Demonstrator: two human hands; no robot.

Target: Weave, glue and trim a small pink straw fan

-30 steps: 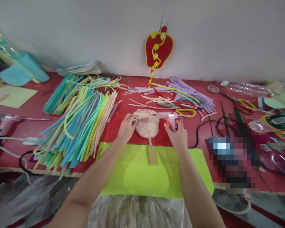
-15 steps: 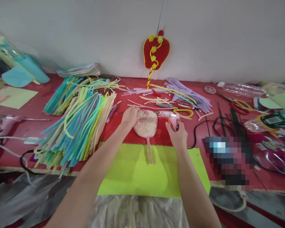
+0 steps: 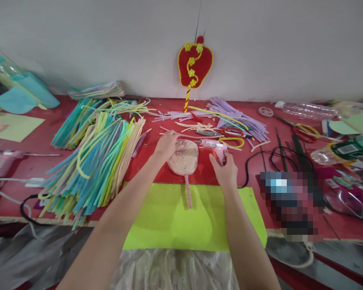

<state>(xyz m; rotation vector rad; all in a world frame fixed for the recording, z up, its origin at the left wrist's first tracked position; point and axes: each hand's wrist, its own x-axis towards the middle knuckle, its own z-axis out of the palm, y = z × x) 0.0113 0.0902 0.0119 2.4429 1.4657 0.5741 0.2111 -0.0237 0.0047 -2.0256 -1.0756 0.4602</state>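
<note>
A cream round hand fan (image 3: 187, 162), faced with rows of pipe cleaner and a pink curl near its top, lies in front of me with its pink handle toward me. My left hand (image 3: 166, 146) is closed at the fan's upper left edge; its fingertips are partly hidden. My right hand (image 3: 226, 171) is wrapped around a pink hot glue gun (image 3: 219, 146). The gun's nozzle points left, close to the fan's upper right edge. Below the fan lies a yellow-green sheet (image 3: 169, 225) on the red table (image 3: 145, 169).
Bundles of colored pipe cleaners (image 3: 93, 161) spread on the left. Purple pipe cleaners (image 3: 245, 119) and red-handled scissors (image 3: 230, 132) lie behind the glue gun. A red and yellow fan (image 3: 196, 66) leans on the wall. A black cable (image 3: 248, 165), plastic bottle (image 3: 308, 110) and second glue gun (image 3: 6, 161) lie around.
The whole view has shifted slightly, so things appear a little further left. Both hands keep nearly the same places at the fan and on the glue gun.
</note>
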